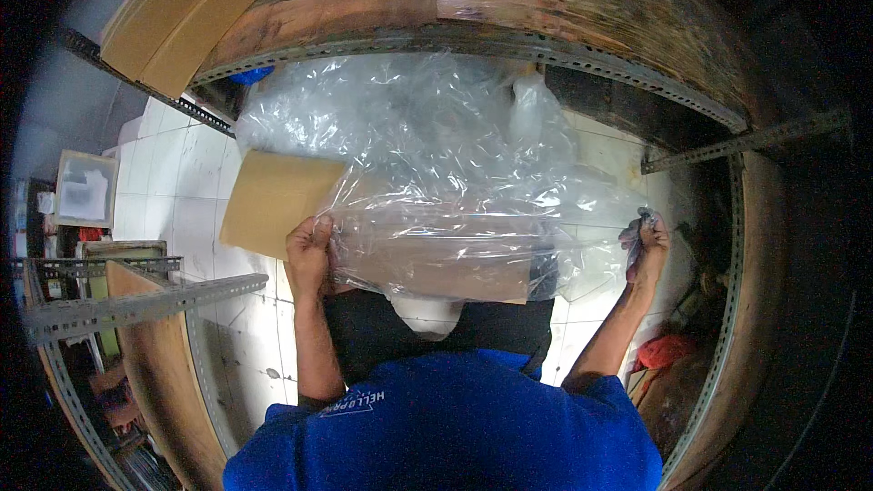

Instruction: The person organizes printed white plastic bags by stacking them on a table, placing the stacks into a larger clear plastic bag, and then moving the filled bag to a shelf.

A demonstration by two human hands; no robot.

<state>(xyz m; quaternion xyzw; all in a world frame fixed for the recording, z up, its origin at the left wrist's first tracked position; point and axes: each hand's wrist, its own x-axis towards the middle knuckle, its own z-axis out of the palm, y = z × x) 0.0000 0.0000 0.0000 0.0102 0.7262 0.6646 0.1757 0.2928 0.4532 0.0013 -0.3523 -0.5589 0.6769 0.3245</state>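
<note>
Floor is seen on both sides, bounded by shelves; between, plastic is spread over cardboard, its edges pinched by the left hand and right hand.

From my end, I have the left hand ahead of the torso, its fingers curled in and the thumb bent over them in a pinch. The left forearm runs almost straight toward the far side, its bare wrist nearly in line with it. Well apart to the right, I have the right hand, closed too, its fingertips bunched together and too shadowed for me to separate. The right forearm slants outward, far and right. I see both elbows bent and close to the short blue sleeves, and dark-clad thighs spread between the arms.
</note>
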